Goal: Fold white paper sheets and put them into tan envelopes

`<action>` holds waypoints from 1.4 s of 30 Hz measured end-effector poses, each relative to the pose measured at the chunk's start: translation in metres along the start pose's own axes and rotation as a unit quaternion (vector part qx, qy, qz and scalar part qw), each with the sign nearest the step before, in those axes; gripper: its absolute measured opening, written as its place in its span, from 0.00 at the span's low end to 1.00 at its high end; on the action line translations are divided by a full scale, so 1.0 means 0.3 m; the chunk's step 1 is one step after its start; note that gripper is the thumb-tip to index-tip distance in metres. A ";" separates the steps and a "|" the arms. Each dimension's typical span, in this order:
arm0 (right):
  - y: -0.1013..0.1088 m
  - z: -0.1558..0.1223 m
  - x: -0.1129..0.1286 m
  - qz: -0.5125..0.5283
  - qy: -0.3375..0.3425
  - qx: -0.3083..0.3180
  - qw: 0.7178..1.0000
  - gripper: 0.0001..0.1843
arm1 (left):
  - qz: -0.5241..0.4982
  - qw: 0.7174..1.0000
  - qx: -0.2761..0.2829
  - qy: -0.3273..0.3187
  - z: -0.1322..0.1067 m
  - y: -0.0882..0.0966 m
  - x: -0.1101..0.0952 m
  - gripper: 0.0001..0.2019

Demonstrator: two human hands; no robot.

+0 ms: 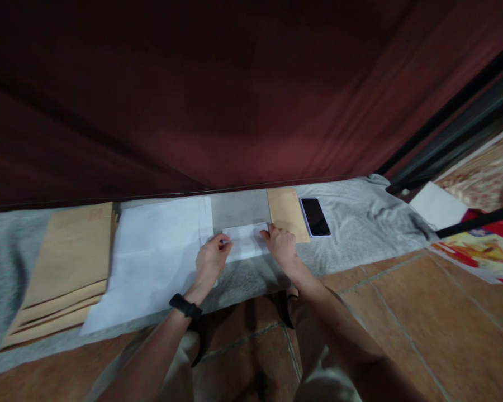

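Note:
A folded white sheet of paper [246, 241] lies on the grey cloth in front of me. At its left end my left hand [212, 258] is closed, thumb and forefinger pinched at the edge. My right hand [281, 243] grips the right end with its thumb on the paper and fingers curled. Partly under that hand, a brown paper envelope [288, 207] lies flat. Beside my left hand spreads a pile of large white sheets [155, 251], their edges slightly out of line.
Several large brown envelopes [73, 245] are stacked at the far left. A smartphone [315, 216] with a dark screen lies right of the small envelope. Behind the grey cloth [360, 215] hangs a dark red curtain [235, 100]. Black bars [478, 220] and printed packaging [486, 248] are at right.

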State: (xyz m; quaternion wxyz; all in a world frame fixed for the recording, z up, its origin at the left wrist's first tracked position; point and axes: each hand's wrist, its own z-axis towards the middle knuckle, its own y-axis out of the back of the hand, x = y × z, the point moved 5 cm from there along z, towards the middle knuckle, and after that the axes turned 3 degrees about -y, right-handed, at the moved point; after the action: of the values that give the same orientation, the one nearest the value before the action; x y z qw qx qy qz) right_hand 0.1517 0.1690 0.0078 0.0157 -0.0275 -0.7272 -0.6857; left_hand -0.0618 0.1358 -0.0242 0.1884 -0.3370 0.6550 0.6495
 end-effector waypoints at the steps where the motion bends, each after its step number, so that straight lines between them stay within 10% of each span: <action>1: -0.002 0.000 0.000 0.000 -0.001 -0.001 1.000 0.24 | 0.003 1.000 0.000 0.002 0.002 0.000 -0.001 0.11; 14: -0.015 0.006 -0.001 0.013 0.011 -0.043 0.999 0.24 | 0.048 0.999 0.003 0.012 0.000 0.012 -0.028 0.11; 21: 0.017 -0.019 0.054 0.107 0.125 -0.100 0.981 0.11 | 0.074 0.997 0.010 0.013 0.004 0.020 -0.049 0.11; 28: -0.057 -0.076 0.141 0.201 0.245 -0.100 0.943 0.21 | 0.080 0.997 0.012 -0.003 0.005 0.021 -0.060 0.11; 42: -0.137 -0.133 0.167 0.116 0.216 -0.117 0.962 0.29 | 0.109 0.993 -0.016 -0.034 -0.008 0.024 -0.071 0.16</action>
State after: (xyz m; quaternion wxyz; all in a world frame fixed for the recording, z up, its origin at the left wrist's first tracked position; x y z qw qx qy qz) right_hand 0.0984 0.1276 -0.0277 0.2489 0.0357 -0.6127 -0.7493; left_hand -0.0514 0.1372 -0.0040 0.1335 -0.2442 0.6707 0.6875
